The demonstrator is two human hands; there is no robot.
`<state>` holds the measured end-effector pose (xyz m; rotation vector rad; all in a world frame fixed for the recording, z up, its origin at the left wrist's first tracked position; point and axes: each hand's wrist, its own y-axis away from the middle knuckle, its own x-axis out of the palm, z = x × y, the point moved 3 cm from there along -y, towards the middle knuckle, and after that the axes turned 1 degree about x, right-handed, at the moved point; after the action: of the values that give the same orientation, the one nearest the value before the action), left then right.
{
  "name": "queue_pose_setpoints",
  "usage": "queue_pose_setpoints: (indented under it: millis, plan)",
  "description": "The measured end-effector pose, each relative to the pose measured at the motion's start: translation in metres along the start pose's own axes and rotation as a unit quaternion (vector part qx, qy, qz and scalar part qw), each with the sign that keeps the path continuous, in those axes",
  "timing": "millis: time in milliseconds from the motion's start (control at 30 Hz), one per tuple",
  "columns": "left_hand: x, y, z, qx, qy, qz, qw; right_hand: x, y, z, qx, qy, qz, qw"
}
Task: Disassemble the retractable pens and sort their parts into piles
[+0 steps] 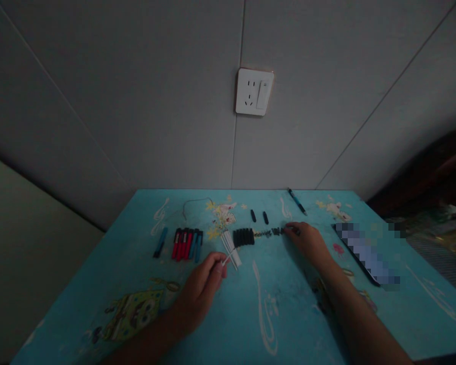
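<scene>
My left hand (204, 284) pinches a thin white refill tube beside a small bundle of white tubes (231, 248) lying on the blue table (273, 314). My right hand (307, 239) rests fingers-down at the right end of a row of small dark springs and tips (268, 232), with its fingertips curled over a small dark piece. A cluster of black pen grips (243, 236) lies between the tubes and the springs. Red, black and blue pen barrels (187, 244) lie in a row to the left, with one blue barrel (160, 242) apart from them.
Two black caps (259, 217) and an assembled pen (297, 201) lie near the table's far edge. A dark flat device (365, 253) sits at the right. A thin wire (196, 202) lies far left. A wall socket (253, 92) is above.
</scene>
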<state>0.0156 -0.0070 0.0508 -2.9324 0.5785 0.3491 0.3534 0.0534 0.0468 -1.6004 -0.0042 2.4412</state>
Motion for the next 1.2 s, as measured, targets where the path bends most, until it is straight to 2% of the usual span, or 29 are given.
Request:
queue_pose_setpoints:
  millis: [200, 367, 500, 733, 1033, 1200]
  plan:
    - [-0.003, 0.001, 0.014, -0.055, 0.039, -0.012, 0.998, 0.004, -0.001, -0.001, 0.000, -0.002, 0.022, 1.000]
    - [-0.005, -0.002, 0.007, -0.048, 0.022, -0.004, 0.999, 0.006, -0.004, -0.005, -0.004, -0.012, 0.032, 0.999]
    - [-0.003, -0.003, 0.004, -0.054, 0.055, -0.003, 0.997, 0.006, -0.003, -0.004, -0.012, -0.024, 0.043, 0.999]
    - [0.002, -0.002, 0.006, -0.107, 0.114, 0.031, 0.987, 0.007, -0.006, -0.008, -0.014, -0.044, 0.070, 0.996]
    - [-0.006, -0.008, 0.002, -0.088, 0.064, 0.051, 0.993, 0.008, -0.003, -0.003, -0.007, -0.046, 0.072, 0.996]
    - [-0.004, -0.009, 0.002, -0.073, 0.065, 0.050, 0.994, 0.003, -0.003, -0.002, 0.011, -0.049, 0.075, 0.996]
